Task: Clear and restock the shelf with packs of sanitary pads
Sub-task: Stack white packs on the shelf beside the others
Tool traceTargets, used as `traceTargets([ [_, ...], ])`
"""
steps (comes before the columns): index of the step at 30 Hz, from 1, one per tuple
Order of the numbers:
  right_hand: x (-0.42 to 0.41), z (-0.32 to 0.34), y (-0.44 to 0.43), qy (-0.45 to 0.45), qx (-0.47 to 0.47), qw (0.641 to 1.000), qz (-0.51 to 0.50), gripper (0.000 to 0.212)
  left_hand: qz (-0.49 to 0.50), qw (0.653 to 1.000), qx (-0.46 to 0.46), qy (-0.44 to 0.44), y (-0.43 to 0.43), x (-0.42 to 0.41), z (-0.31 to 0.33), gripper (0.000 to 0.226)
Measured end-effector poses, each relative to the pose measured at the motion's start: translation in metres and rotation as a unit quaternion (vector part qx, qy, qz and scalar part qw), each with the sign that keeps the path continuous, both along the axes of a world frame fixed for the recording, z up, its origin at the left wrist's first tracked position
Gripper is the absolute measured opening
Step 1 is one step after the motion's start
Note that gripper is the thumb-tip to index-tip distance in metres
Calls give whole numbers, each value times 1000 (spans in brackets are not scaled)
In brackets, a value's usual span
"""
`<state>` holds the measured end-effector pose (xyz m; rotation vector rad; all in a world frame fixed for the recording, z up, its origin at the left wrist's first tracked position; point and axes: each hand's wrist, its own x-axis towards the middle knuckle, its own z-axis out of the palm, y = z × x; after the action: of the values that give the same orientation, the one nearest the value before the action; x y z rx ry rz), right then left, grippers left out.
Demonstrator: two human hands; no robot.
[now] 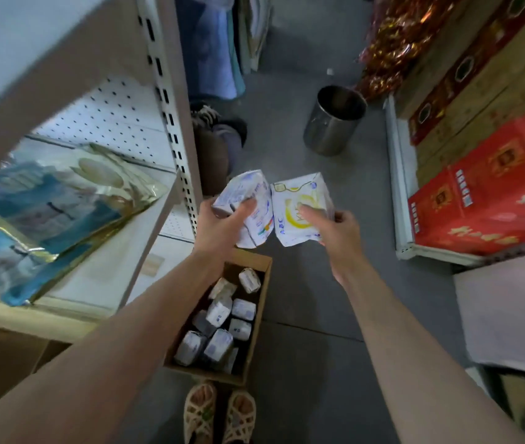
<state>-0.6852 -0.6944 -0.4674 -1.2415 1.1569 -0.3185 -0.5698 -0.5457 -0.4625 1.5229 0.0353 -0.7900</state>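
My left grip [219,225] is clamped on a blue-printed pack [250,195] and my right grip [335,230] on a yellow-printed pack [299,203], both held side by side above the floor's cardboard box [262,302] of packs. The shelf [120,251] beside them shows only foil bags [62,193] — restocking seems barely begun.

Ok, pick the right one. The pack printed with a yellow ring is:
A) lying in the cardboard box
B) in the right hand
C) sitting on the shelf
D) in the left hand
B: the right hand grips the yellow-ring pack, while the left hand holds a blue-printed pack beside it, both above the cardboard box on the floor.
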Motion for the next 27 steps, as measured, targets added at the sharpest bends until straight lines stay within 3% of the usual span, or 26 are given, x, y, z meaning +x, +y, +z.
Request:
traceTargets([
  [2, -1, 54, -2, -19, -11, 1000, 5, 63, -30, 999, -35, -17, 2, -2, 54, 28],
  [4, -1, 110, 0, -38, -31, 999, 20, 59, -26, 997, -67, -27, 9, -4, 109, 33],
  [9, -2, 223, 11, -89, -67, 990, 89, 80, -37, 985, -139, -94, 28, -14, 219, 15],
  [11, -7, 263, 19, -118, -74, 985, 105, 71, -70, 979, -160, -106, 42, -23, 258, 18],
  [13, -8, 292, 29, -146, -66, 979, 125, 65, -89, 977, -170, -90, 58, -29, 283, 33],
  [15, -7, 317, 42, -173, -59, 974, 135, 72, -76, 980, -169, -72, 77, -34, 303, 57],
  [20, -1, 357, 80, -190, -73, 966, 161, 51, -41, 983, -175, -39, 123, -44, 349, 56],
  [25, 27, 400, 127, -212, -84, 949, 217, 65, -1, 981, -174, -90, 176, -21, 387, 51],
  [27, 40, 412, 144, -220, -96, 944, 226, 86, 6, 978, -179, -106, 194, -9, 397, 63],
])
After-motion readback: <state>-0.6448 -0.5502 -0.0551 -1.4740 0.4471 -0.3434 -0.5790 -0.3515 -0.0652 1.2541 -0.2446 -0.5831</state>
